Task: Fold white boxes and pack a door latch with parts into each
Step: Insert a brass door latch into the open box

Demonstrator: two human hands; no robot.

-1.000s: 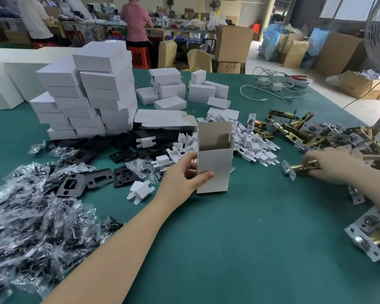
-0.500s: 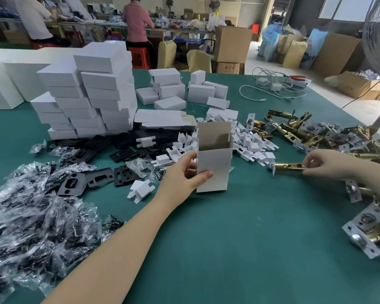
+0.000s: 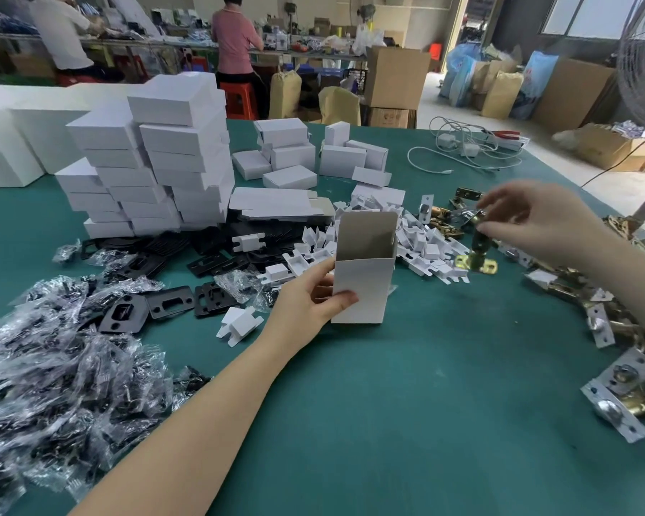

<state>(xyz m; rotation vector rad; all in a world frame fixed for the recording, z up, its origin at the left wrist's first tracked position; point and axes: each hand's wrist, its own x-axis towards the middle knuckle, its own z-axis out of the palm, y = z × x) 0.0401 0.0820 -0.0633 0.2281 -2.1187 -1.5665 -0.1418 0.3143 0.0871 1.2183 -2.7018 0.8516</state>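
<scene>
Box (image 3: 364, 277) upright on the green table (image 3: 406, 404), near the centre of your view, its open top flap raised toward 12 o'clock and the brown inner face showing. Your left hand (image 3: 310, 296) grips the box from its 9 o'clock side, thumb curled across the front panel and the other fingers wrapped behind. Your right hand (image 3: 537, 221), at 2 o'clock from the box and raised above the table, pinches the upper end of a brass door latch (image 3: 476, 251) between thumb and fingers; the latch hangs roughly vertical, its faceplate lowest, just beside the box's upper right corner and apart from it. Behind the box, toward 12 o'clock, lies a heap of small white card inserts (image 3: 421, 243), with one loose insert (image 3: 239, 324) at 9 o'clock from your left hand. Black strike plates (image 3: 170, 303) lie flat at 9 to 10 o'clock, and a mass of clear plastic parts bags (image 3: 53, 385) fills the 8 o'clock region. A tall stack of closed white boxes (image 3: 157, 158) stands at 10 to 11 o'clock, with a flat stack of unfolded box blanks (image 3: 276, 202) beside it and further closed boxes (image 3: 287, 154) beyond. More latches (image 3: 626, 385) are strewn along the table edge from 2 to 4 o'clock. White chargers and cables (image 3: 470, 150) lie at 1 o'clock.
</scene>
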